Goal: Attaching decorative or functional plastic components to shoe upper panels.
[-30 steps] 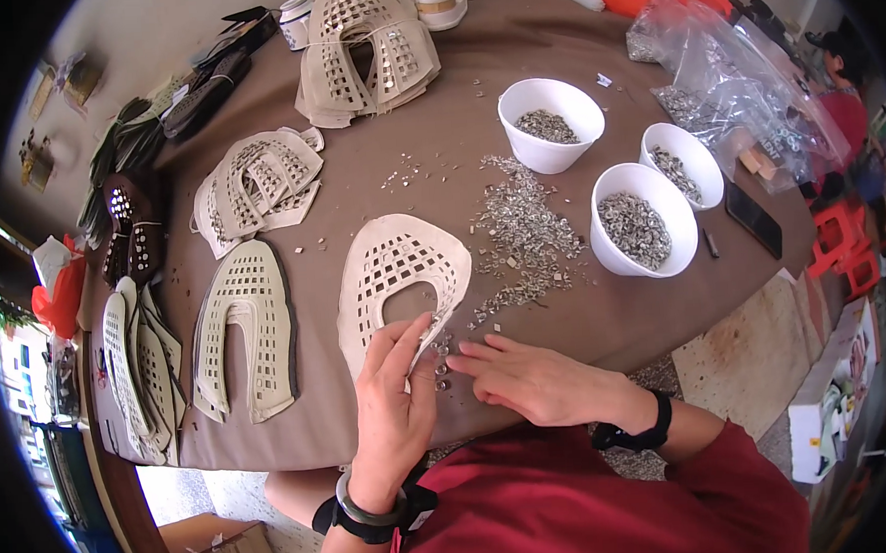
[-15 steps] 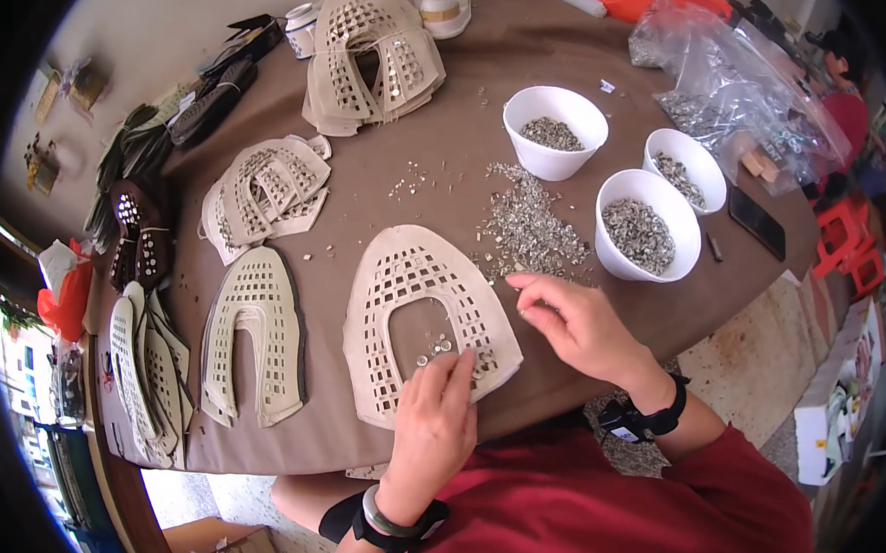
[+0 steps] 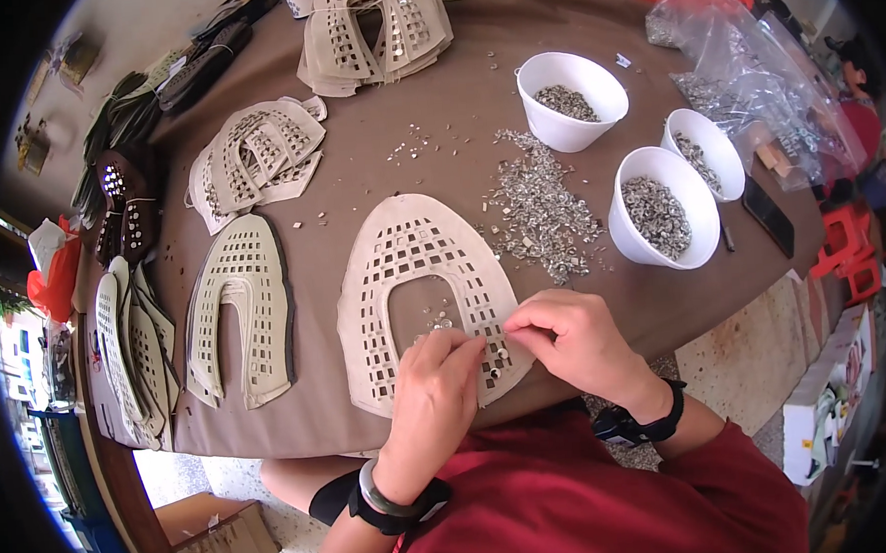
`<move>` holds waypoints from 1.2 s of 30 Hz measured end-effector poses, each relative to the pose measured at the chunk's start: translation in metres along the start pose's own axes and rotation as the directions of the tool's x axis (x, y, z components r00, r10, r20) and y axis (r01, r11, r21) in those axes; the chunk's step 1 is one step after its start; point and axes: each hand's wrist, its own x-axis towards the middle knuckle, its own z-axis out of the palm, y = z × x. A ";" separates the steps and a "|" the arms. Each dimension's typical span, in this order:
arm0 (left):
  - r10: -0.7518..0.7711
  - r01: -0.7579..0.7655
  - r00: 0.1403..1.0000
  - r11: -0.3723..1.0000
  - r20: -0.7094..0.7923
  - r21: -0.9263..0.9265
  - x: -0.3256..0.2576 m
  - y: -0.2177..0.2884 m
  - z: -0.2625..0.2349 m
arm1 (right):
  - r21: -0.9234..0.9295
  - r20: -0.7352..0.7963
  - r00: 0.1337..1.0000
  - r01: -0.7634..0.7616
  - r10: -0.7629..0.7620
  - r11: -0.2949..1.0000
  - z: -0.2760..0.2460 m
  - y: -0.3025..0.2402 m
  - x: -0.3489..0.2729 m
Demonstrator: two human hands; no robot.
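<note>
Your left hand [image 3: 434, 392] is curled, fingertips pressed on the lower right leg of the beige perforated shoe upper [image 3: 415, 268]; can't tell if it pinches anything. Your right hand [image 3: 577, 340] is pinched shut at thumb & forefinger on that same leg's outer edge, just beside the left. The upper lies flat on the brown table [image 3: 437, 157], directly under & ahead of both hands. A loose pile of small metal studs [image 3: 545, 216] sits just right of it, w/ three white bowls [image 3: 660, 210] of studs beyond.
</note>
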 end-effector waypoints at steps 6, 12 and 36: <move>-0.056 0.056 0.997 0.998 -0.051 -0.003 0.005 -0.005 0.006 | -0.144 -0.034 0.995 0.087 -0.092 0.986 0.010 0.002 -0.003; -0.080 0.077 0.996 0.995 -0.042 -0.060 0.005 -0.007 0.006 | -0.057 0.048 0.997 0.061 -0.058 0.997 0.005 0.006 -0.001; 0.133 -0.172 0.980 0.941 0.148 0.293 -0.005 0.009 0.000 | -0.046 0.031 1.000 0.006 -0.005 0.999 0.004 0.010 0.000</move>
